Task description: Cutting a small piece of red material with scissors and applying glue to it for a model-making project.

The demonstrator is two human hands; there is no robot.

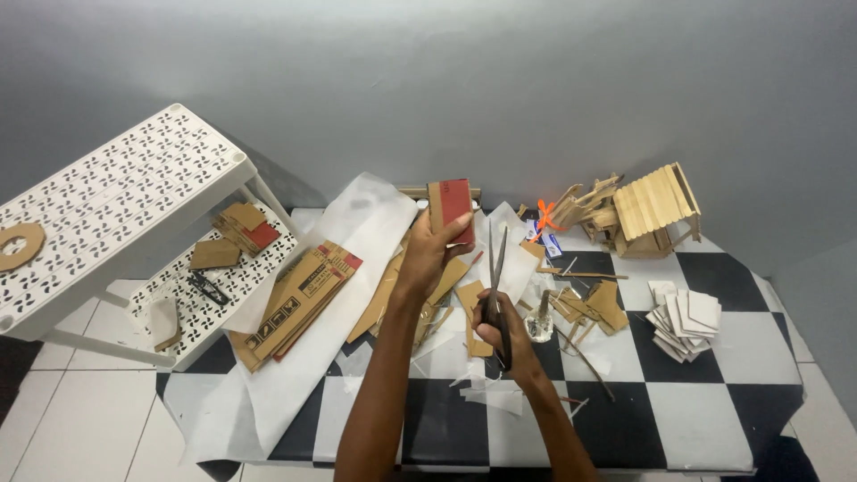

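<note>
Head view: a small rectangular piece of brown cardboard with a red printed face [453,207] is held upright above the black-and-white chequered floor mat [705,402], pinched at its lower edge between the thumb and fingers of the left hand [430,257], which is closed around it. Just beside those fingers, on their right, a pair of long metal scissors [496,284] is gripped by the right hand [502,336]; the fingers are clenched through the handles, and the blades are pointed up and away, parted a little, their tips near the cardboard piece without visibly touching it. Below and around both hands, scattered brown cardboard offcuts [472,308] are spread over crumpled sheets of white paper [357,223]. Left of the left-hand fingers, a flattened brown cardboard box with red and black print [299,299] is laid on the paper. Farther left, a white perforated plastic two-tier rack [116,192] is seen, with cardboard pieces on its lower tier. Right of the right-hand fingers, a stack of small white square tiles [686,321] is set on the mat, and beyond it, near the grey wall, a little house built of wooden sticks [647,212] is placed
</note>
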